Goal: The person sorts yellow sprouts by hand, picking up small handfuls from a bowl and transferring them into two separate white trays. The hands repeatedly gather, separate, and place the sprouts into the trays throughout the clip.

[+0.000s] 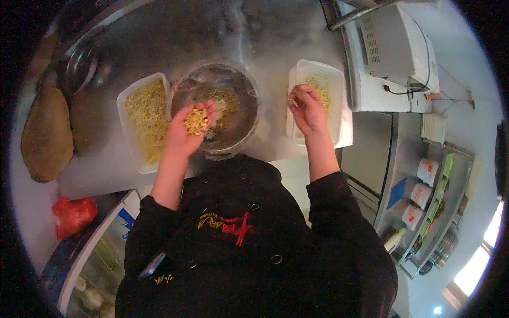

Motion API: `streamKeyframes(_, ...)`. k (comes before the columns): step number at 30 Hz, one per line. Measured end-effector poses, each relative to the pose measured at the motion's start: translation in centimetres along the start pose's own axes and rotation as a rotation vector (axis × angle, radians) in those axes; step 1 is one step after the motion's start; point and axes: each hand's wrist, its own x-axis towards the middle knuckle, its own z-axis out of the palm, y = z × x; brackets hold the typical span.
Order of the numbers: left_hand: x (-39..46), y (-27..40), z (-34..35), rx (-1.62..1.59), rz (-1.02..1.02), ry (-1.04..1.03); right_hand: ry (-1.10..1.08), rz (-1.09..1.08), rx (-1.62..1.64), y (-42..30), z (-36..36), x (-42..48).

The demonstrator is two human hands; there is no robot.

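My left hand (191, 127), palm up with curled fingers, holds a small heap of yellow bean pieces (197, 121), perhaps sprout heads. It is over the near left rim of a round metal bowl (242, 131), which has sprouts and loose bits inside. Left of the bowl, a white plastic tub (137, 161) is filled with bean sprouts (147, 115). Above the left side of another white tub (336, 131) is my right hand (308, 105), its fingertips pinched together around a small pale piece, seemingly a sprout. A few yellow sprouts (318, 85) lie in that tub.
The steel worktop (274, 47) bears a round metal lid or bowl (81, 69) at the far left. A white appliance (393, 47) with a cord stands at the right. Shelves with white tubs (427, 171) are farther right. A red bag (75, 216) sits at lower left.
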Motion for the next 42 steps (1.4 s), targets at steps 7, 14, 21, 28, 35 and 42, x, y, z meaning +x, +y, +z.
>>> streamKeyframes(7,0.2,0.1,0.0,0.000,-0.006,0.047,0.307,-0.295,-0.382,-2.6,-8.9,0.3)
streamKeyframes(14,0.0,0.2,0.3,0.012,-0.020,0.077,0.325,-0.359,-0.516,-2.1,-10.5,0.0)
streamKeyframes(21,0.1,0.1,0.5,0.042,-0.014,0.088,0.367,-0.338,-0.636,-2.8,-11.6,0.8)
streamKeyframes(28,0.1,0.3,0.3,0.013,-0.015,0.068,0.373,-0.369,-0.842,-3.1,-11.2,0.9)
streamKeyframes(35,0.3,0.4,0.8,0.043,-0.003,0.079,0.307,-0.302,-1.210,-4.1,-12.2,0.5)
streamKeyframes(42,0.3,0.6,0.5,-0.023,-0.026,0.049,0.363,-0.309,-0.847,-6.7,-9.0,-1.5)
